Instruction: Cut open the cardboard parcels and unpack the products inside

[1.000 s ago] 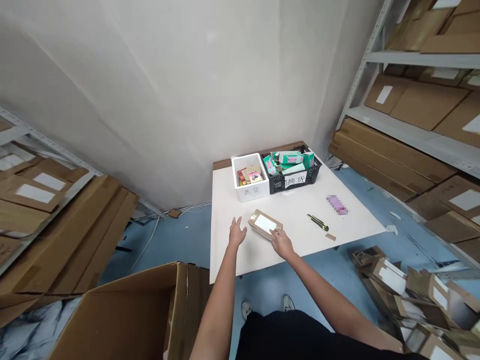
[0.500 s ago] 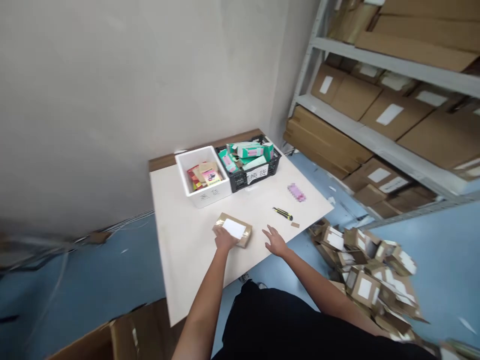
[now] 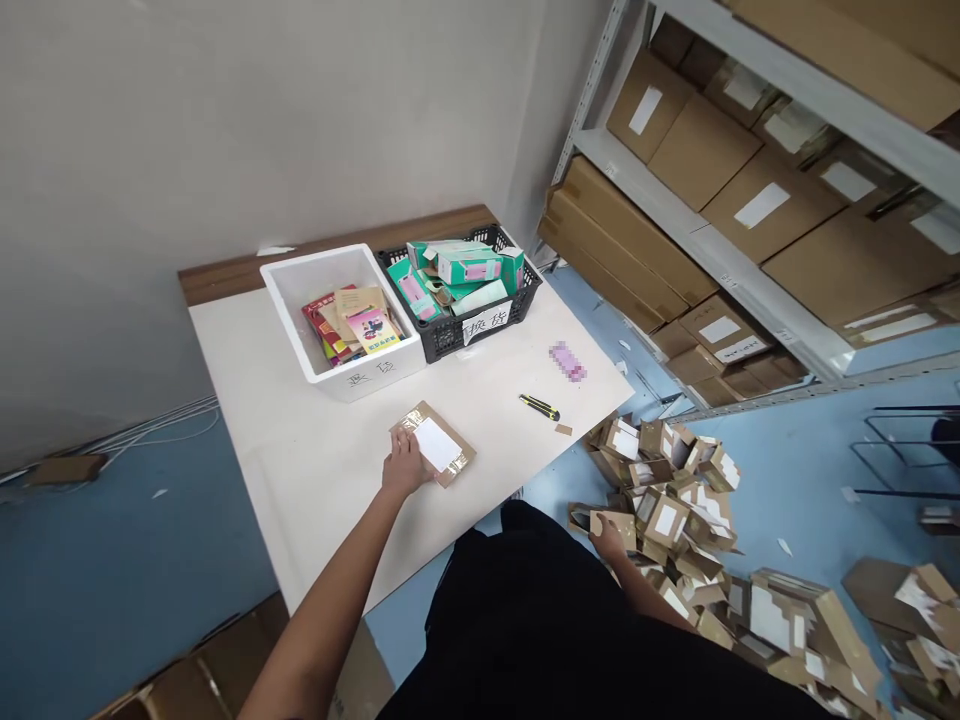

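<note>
A small brown cardboard parcel (image 3: pixel 435 445) with a white label lies on the white table (image 3: pixel 322 480). My left hand (image 3: pixel 402 467) rests on its near left edge, fingers curled against it. My right hand (image 3: pixel 609 537) is down beside the table, reaching into a heap of small labelled cardboard boxes (image 3: pixel 675 500) on the floor. Its fingers touch a brown box (image 3: pixel 611 522) at the heap's near edge; whether they grip it I cannot tell.
A white bin (image 3: pixel 341 325) with colourful packets and a black crate (image 3: pixel 469 285) of green boxes stand at the table's back. A yellow-black utility knife (image 3: pixel 540 407) and a blurred pink item (image 3: pixel 568 361) lie to the right. Shelves (image 3: pixel 750 270) with large cartons line the right.
My right hand left the table and dropped to the box heap on the floor. My left hand moved onto the parcel and stays there. The view swung right and down.
</note>
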The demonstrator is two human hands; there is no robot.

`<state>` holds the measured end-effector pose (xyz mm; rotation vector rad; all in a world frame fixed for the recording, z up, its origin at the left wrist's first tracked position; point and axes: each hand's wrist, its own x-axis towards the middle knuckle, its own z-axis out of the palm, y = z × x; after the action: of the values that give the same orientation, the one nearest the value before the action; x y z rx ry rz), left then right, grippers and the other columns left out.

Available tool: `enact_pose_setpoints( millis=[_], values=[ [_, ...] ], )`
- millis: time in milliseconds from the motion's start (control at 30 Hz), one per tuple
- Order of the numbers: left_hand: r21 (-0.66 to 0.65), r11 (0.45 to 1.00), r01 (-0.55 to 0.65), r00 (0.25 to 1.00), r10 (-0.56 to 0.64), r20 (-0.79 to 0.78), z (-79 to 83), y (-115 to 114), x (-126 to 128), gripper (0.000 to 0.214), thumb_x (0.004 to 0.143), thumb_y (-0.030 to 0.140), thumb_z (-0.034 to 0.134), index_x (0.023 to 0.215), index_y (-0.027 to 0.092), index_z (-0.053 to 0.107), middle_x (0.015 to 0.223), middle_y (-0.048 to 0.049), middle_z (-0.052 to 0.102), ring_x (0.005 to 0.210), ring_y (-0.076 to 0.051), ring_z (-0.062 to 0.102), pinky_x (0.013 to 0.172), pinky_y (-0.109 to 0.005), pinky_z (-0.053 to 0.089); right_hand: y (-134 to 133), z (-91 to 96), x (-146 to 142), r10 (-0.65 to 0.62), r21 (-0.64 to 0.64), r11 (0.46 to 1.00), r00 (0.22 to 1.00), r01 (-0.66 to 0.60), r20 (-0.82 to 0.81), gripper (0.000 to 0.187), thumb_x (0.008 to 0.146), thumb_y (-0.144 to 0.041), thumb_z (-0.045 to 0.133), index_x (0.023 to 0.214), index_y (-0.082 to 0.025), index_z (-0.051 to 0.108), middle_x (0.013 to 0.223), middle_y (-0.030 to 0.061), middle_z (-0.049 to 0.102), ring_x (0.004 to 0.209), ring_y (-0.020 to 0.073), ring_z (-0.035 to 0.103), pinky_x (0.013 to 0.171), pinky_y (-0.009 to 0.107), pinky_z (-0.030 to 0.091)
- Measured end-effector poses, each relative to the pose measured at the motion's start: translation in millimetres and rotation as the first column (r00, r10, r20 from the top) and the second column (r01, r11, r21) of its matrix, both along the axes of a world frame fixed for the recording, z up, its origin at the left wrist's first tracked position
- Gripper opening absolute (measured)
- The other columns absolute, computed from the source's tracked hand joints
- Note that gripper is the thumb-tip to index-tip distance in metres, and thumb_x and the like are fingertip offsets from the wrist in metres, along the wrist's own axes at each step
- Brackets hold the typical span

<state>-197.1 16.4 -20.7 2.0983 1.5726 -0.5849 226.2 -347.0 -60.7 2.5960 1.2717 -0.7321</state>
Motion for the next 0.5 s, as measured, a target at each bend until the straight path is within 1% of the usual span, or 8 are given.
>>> enact_pose_setpoints(
  millis=[67, 133, 233, 267, 333, 400, 433, 500],
  values=[
    [-0.023, 1.000, -0.012, 1.000, 0.011, -0.022, 2.0, 0.6, 3.6, 0.127, 0.081, 0.066, 0.074, 0.170, 0.004, 0.009, 0.177, -0.0250, -0.008, 0.166, -0.038, -0.007, 0.124, -0.048, 0.036, 17.2, -11.5, 4.4, -0.023, -0.030, 0.999, 1.000, 0.023, -0.006, 0.066, 0.081, -0.032, 0.061, 0.147, -0.035, 0.060, 0.139, 0.0231, 0.065, 0.128, 0.0470, 0.065, 0.101, 0.057, 0.053],
    [-0.032, 0.999, -0.023, 0.999, 0.022, -0.030, 5.1, -0.5, 4.5, 0.126, 0.081, 0.064, 0.074, 0.171, 0.008, 0.007, 0.178, -0.0231, -0.008, 0.166, -0.037, -0.007, 0.124, -0.049, 0.035, 54.5, -17.9, 12.6, 0.018, -0.048, 0.999, 1.000, -0.019, -0.026, 0.073, 0.085, -0.031, 0.058, 0.157, -0.027, 0.050, 0.157, 0.0240, 0.051, 0.142, 0.0457, 0.054, 0.112, 0.053, 0.048],
    [-0.029, 0.999, -0.045, 0.998, 0.044, -0.035, 12.2, -3.0, 3.7, 0.124, 0.082, 0.065, 0.073, 0.172, 0.014, 0.004, 0.179, -0.0184, -0.007, 0.166, -0.037, -0.003, 0.125, -0.052, 0.034, 136.9, -17.0, 28.1, 0.141, -0.068, 0.987, 0.989, -0.145, -0.054, 0.077, 0.093, -0.034, 0.052, 0.167, -0.022, 0.032, 0.174, 0.0176, 0.028, 0.155, 0.0416, 0.037, 0.117, 0.052, 0.044],
    [-0.035, 0.998, -0.061, 0.997, 0.060, -0.044, 14.8, -3.7, 4.1, 0.125, 0.082, 0.067, 0.073, 0.173, 0.017, 0.004, 0.180, -0.0165, -0.006, 0.166, -0.038, -0.001, 0.125, -0.053, 0.034, 167.5, -15.0, 32.7, 0.209, -0.045, 0.976, 0.976, -0.213, -0.067, 0.078, 0.096, -0.035, 0.051, 0.169, -0.023, 0.027, 0.176, 0.0154, 0.022, 0.158, 0.0396, 0.031, 0.117, 0.051, 0.044],
    [-0.054, 0.993, -0.107, 0.992, 0.103, -0.074, 19.4, -5.0, 7.4, 0.127, 0.079, 0.073, 0.073, 0.173, 0.021, 0.003, 0.180, -0.0133, -0.007, 0.165, -0.042, 0.001, 0.124, -0.055, 0.034, 227.3, -10.8, 40.0, 0.354, -0.015, 0.934, 0.929, -0.358, -0.104, 0.081, 0.097, -0.035, 0.053, 0.171, -0.025, 0.020, 0.178, 0.0129, 0.015, 0.161, 0.0367, 0.022, 0.119, 0.049, 0.041],
    [-0.071, 0.985, -0.157, 0.983, 0.149, -0.104, 22.7, -7.3, 15.0, 0.130, 0.077, 0.076, 0.073, 0.173, 0.024, 0.003, 0.181, -0.0115, -0.007, 0.164, -0.045, 0.002, 0.123, -0.056, 0.036, 279.1, -8.8, 44.6, 0.438, -0.005, 0.897, 0.889, -0.442, -0.135, 0.084, 0.097, -0.033, 0.056, 0.172, -0.028, 0.017, 0.179, 0.0108, 0.014, 0.161, 0.0361, 0.020, 0.117, 0.047, 0.041],
    [-0.078, 0.981, -0.180, 0.979, 0.171, -0.114, 23.8, -9.1, 20.2, 0.130, 0.077, 0.076, 0.074, 0.173, 0.025, 0.002, 0.181, -0.0112, -0.007, 0.164, -0.046, 0.003, 0.122, -0.057, 0.038, 300.4, -8.9, 46.2, 0.466, -0.017, 0.881, 0.872, -0.473, -0.150, 0.084, 0.097, -0.031, 0.057, 0.171, -0.029, 0.017, 0.178, 0.0112, 0.018, 0.160, 0.0356, 0.022, 0.117, 0.046, 0.040],
    [-0.099, 0.968, -0.231, 0.968, 0.218, -0.127, 25.1, -13.8, 31.9, 0.130, 0.077, 0.075, 0.075, 0.173, 0.026, 0.001, 0.181, -0.0110, -0.008, 0.163, -0.047, 0.006, 0.118, -0.057, 0.043, 332.3, -11.4, 48.6, 0.483, -0.058, 0.866, 0.859, -0.497, -0.169, 0.084, 0.097, -0.027, 0.059, 0.171, -0.027, 0.019, 0.169, 0.0156, 0.035, 0.152, 0.0344, 0.036, 0.115, 0.043, 0.041]
  ],
)
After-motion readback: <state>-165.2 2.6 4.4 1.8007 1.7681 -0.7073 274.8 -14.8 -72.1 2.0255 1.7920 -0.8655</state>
